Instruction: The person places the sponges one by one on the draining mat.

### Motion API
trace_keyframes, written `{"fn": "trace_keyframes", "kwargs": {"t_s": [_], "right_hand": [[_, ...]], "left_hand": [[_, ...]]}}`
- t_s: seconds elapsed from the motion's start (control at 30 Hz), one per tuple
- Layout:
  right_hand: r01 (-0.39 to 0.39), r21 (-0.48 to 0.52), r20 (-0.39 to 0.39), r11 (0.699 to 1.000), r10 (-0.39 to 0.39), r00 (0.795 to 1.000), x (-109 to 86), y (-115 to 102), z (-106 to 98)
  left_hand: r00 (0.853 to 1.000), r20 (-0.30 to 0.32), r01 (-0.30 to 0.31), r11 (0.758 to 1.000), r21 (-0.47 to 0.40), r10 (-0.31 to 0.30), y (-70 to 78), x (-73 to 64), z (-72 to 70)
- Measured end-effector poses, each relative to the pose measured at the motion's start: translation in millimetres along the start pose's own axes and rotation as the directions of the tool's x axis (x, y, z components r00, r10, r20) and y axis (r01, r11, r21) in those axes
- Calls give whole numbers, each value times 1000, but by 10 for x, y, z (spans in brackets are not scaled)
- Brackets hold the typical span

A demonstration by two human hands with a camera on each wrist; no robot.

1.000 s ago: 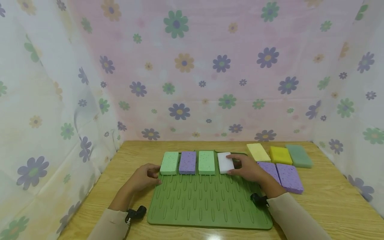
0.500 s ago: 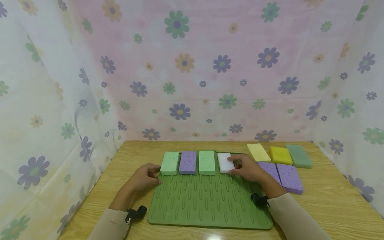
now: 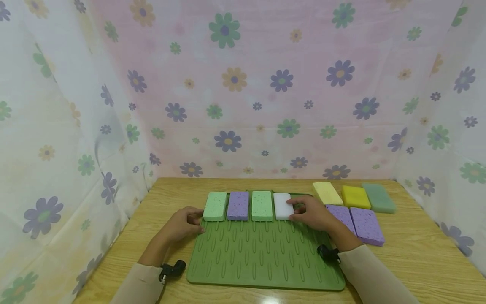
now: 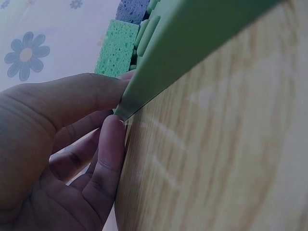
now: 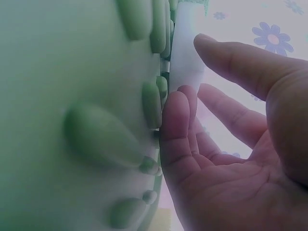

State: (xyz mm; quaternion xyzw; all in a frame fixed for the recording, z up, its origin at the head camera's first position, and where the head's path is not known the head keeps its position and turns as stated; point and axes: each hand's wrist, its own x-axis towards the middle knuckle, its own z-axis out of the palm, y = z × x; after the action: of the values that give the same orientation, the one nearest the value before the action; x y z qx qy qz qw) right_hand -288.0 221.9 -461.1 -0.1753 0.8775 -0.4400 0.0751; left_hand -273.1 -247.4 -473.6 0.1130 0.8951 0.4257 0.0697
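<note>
My right hand [image 3: 312, 212] is at the right side of a white sponge [image 3: 282, 206], its thumb and fingers against that side. In the right wrist view the thumb lies on the white sponge [image 5: 188, 53], with the other fingertips low by the mat's nubs. A green sponge [image 3: 262, 206], a purple sponge [image 3: 238, 206] and another green sponge [image 3: 214, 206] form a row with it along the far edge of a ribbed green mat [image 3: 265, 257]. My left hand [image 3: 183, 226] rests at the mat's left edge, fingertips touching the edge beside the leftmost green sponge [image 4: 115, 45].
Right of the mat, two purple sponges [image 3: 367, 226] lie side by side on the wooden table [image 3: 417, 261]. Behind them are a pale yellow sponge [image 3: 327, 193], a bright yellow sponge [image 3: 355, 197] and a blue-green sponge [image 3: 378, 197]. Flowered cloth [image 3: 262, 143] stands around the back and sides.
The white sponge has shifted slightly left towards the green sponge beside it, and my right fingertips now overlap less of its top. The left hand has stayed put.
</note>
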Motion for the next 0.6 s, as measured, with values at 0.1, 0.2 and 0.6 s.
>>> {"fn": "trace_keyframes", "kwargs": {"t_s": [0.1,0.2,0.6], "right_hand": [[6,4,5,1000,-6,1000,-2,0,-5],[13,9,9,1000,-13,1000,-1,5,-13],[2,-18,0,1000,-2,1000,-61,-57,-89]], "left_hand": [[1000,-1,-1,1000,-7,1,2,4,-1],[1000,-1,-5,1000,-12,5,1,4,-4],[1000,-2,-3,1000,-22,3,8,5,-3]]}}
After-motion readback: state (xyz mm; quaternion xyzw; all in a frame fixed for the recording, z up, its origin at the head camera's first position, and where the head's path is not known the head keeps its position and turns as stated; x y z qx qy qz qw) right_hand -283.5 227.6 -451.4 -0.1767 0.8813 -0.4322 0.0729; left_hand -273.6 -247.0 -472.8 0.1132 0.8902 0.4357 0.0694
